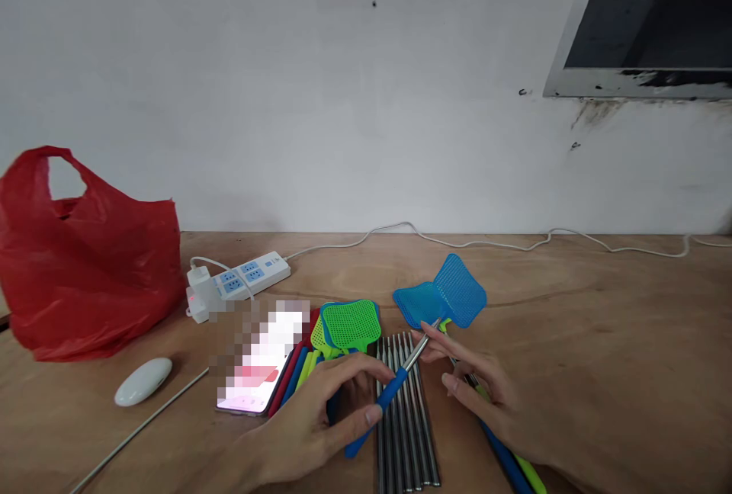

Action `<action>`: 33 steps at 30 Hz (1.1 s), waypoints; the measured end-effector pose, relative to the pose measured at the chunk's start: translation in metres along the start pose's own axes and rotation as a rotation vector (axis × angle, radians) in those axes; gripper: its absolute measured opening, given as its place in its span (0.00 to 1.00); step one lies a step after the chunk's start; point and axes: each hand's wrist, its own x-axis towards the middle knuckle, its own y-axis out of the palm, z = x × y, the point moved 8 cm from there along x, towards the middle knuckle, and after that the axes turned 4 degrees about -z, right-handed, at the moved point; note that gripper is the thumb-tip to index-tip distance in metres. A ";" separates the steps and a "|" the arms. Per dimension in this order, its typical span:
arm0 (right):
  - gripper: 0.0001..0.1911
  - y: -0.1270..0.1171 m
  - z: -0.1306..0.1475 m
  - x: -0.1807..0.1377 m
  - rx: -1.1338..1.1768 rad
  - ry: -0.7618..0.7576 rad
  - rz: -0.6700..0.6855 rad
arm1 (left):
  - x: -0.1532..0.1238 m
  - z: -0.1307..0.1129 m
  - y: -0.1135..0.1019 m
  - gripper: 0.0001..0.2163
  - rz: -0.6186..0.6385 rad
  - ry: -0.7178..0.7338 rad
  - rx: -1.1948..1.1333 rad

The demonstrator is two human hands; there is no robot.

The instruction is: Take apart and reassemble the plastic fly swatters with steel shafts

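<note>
My left hand pinches the blue handle of a fly swatter between thumb and fingers. Its metal rod slants up and right to a blue mesh head. My right hand is beside the rod near the head, fingertips at the rod and thumb held apart from it. Another blue swatter head lies partly under the held one. Beneath my hands is a row of several slim metal rods, like chopsticks. Blue and yellow-green handles lie under my right forearm.
Left of the rods lies a pile of swatters with a green head on top. Beside it are a lit phone, a white power strip, a white mouse-shaped object and a red plastic bag. A white cable runs along the wall.
</note>
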 end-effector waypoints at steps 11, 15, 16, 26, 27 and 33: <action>0.26 0.005 0.003 -0.001 -0.024 -0.061 -0.021 | -0.003 0.012 0.007 0.14 0.048 -0.098 -0.238; 0.19 -0.007 0.013 0.003 -0.213 -0.191 -0.134 | -0.001 0.007 0.003 0.11 0.052 -0.116 -0.282; 0.18 -0.011 0.018 0.003 -0.278 -0.241 -0.166 | 0.000 0.005 0.004 0.11 0.062 -0.117 -0.294; 0.17 -0.015 0.038 0.003 -0.700 -0.457 -0.274 | 0.000 0.003 0.009 0.17 0.125 -0.116 -0.174; 0.16 -0.012 0.035 0.004 -0.689 -0.436 -0.239 | 0.000 0.003 0.009 0.17 0.138 -0.107 -0.153; 0.13 -0.008 0.034 0.012 -0.642 -0.306 -0.125 | 0.003 -0.009 0.011 0.05 0.191 -0.061 -0.009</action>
